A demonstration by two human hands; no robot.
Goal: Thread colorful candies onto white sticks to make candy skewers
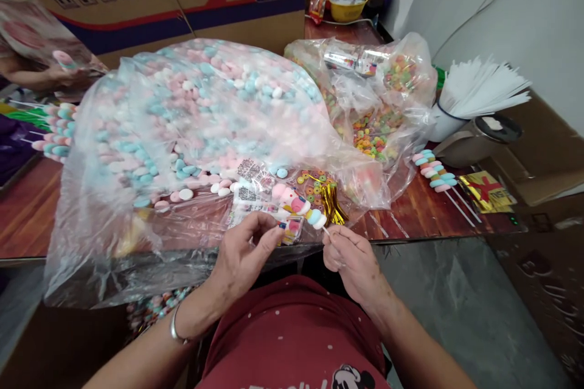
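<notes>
A: Starting far left, at nine o'clock: finished marshmallow sticks (57, 130) lying piled on the table (27, 213), beside another person's hand (61, 76).

B: Then filling the middle, sprawling from ten to twelve o'clock: big clear bag of pink, blue and white marshmallows (191, 115).

A: Lower, at six o'clock: left hand (241, 255) pinching a small printed wrapper (292, 228), fingers closed on its edge.

B: Just right of it: right hand (353, 258) gripping the thin white stick of a marshmallow skewer (298, 205), candy end slanting toward eleven o'clock, over the wrapper.

A: Beyond, at one o'clock: bag of coloured cereal rings (374, 127).

B: Ending at three o'clock: two more skewers (435, 173), gold twist ties (486, 189), cup of white sticks (479, 94).
</notes>
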